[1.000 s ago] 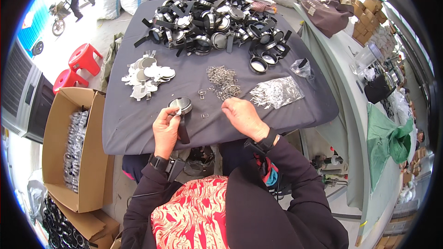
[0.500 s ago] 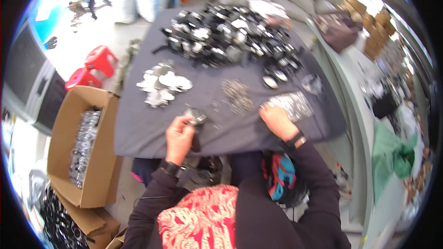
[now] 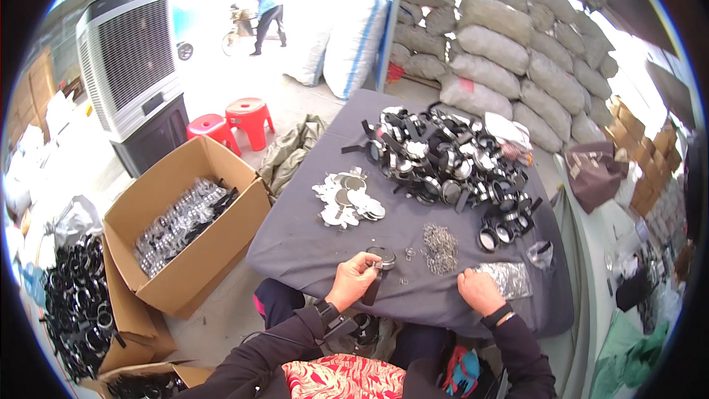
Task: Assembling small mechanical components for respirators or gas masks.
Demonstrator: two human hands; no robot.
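A round case [image 3: 382, 256] is being held near the near edge of the table [image 3: 295, 247], left of the middle, its dark strap [image 3: 373, 291] being turned toward that edge. It is being pinched between the thumb and fingers of the left hand [image 3: 353, 282]. The right hand [image 3: 481, 292] is being held nearer the near right corner, just beside a clear bag of silver pieces [image 3: 511, 278]; its fingers are being curled closed, and whether anything is being gripped cannot be told. Between the hands, a heap of clips [image 3: 440, 249] is being borne by the table, a few loose clips [image 3: 410, 254] lying nearer the case. White plates [image 3: 348, 199] are being carried toward the left edge, and a large pile of strapped cases [image 3: 450, 159] along the far edge. Beyond the left edge, clear plastic parts [image 3: 177, 227] are being held by a carton [image 3: 221, 251].
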